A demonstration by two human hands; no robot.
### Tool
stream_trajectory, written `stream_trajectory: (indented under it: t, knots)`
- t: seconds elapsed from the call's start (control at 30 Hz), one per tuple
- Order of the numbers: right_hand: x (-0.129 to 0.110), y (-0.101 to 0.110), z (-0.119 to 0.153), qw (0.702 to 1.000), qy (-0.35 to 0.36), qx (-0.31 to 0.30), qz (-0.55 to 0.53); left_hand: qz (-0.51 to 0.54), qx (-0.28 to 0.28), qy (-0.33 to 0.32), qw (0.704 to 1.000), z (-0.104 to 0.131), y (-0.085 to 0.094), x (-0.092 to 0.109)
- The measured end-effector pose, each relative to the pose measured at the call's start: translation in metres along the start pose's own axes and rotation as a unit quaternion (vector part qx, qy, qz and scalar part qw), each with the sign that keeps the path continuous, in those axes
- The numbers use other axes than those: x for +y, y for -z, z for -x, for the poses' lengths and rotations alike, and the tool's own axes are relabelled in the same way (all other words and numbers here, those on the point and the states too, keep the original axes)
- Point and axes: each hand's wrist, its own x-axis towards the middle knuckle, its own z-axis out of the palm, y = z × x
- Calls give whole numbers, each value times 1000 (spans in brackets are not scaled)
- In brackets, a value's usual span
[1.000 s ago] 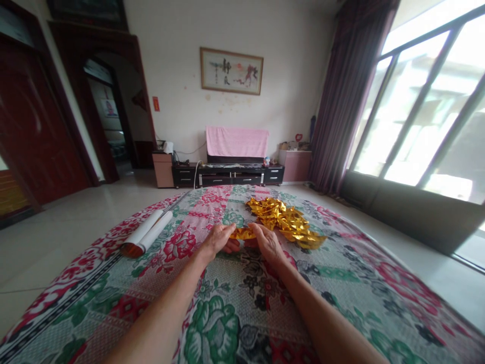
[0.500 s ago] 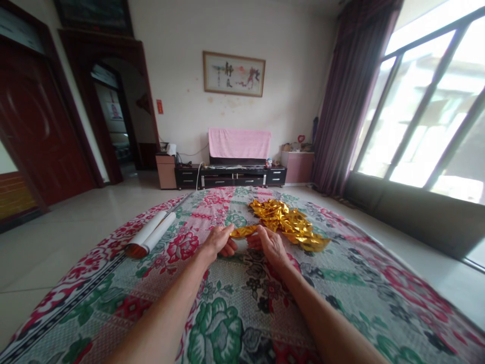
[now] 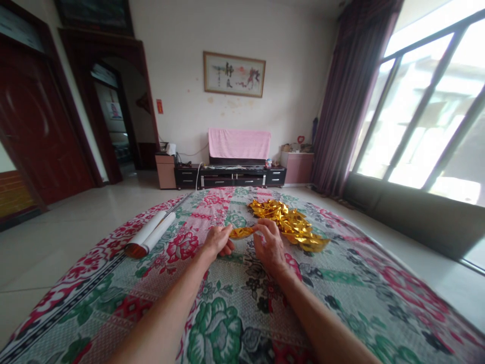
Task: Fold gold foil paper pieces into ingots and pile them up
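Note:
Between my hands, just above the patterned cloth, is a narrow piece of folded gold foil paper (image 3: 241,233). My left hand (image 3: 220,240) pinches its left end between thumb and fingers. At its right end, the thumb and fingertips of my right hand (image 3: 270,244) are closed on the foil. Beyond my right hand lies a heap of folded gold foil pieces (image 3: 286,220), shiny and pointed, spread toward the right. The parts of the foil inside my fingers are hidden.
Floral cloth (image 3: 215,328) covers the broad surface before me. White rolled sheets (image 3: 153,233) with an orange-brown inside lie at the left. Farther off stand a low black TV cabinet (image 3: 233,178) and a pink cloth (image 3: 239,143) over a screen.
My right hand has turned and shifted its grip, its fingers now bent over the foil's right end. My left hand keeps its hold nearly unmoved.

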Motion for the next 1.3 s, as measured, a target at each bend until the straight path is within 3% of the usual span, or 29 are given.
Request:
stream_trajectory:
  t: [0.13, 0.27, 0.37, 0.5, 0.57, 0.63, 0.73, 1.03, 1.3]
  knots:
    - [0, -2, 1, 997, 44, -29, 50, -15, -1, -3, 1000, 0, -1, 0]
    - [1, -4, 2, 997, 40, -30, 63, -15, -7, -5, 1000, -1, -1, 0]
    - [3, -4, 2, 998, 29, -17, 61, -13, 36, -27, 999, -2, 3, -2]
    - [5, -3, 2, 998, 5, 1, 60, -65, 172, -195, 963, -1, 7, -8]
    - [6, -2, 2, 998, -5, 10, 59, -118, 195, -293, 929, 0, 7, -11]
    - [6, -2, 2, 998, -12, 12, 60, -165, 182, -359, 900, 1, 5, -12]
    - [6, -1, 2, 998, -20, 11, 62, -209, 149, -400, 880, 1, 1, -14]
    - [8, -3, 3, 998, -34, 10, 53, -220, 144, -435, 861, -10, -2, -25]
    - [13, 1, -1, 994, -72, 76, 18, -199, 125, -450, 861, -13, -9, -27]
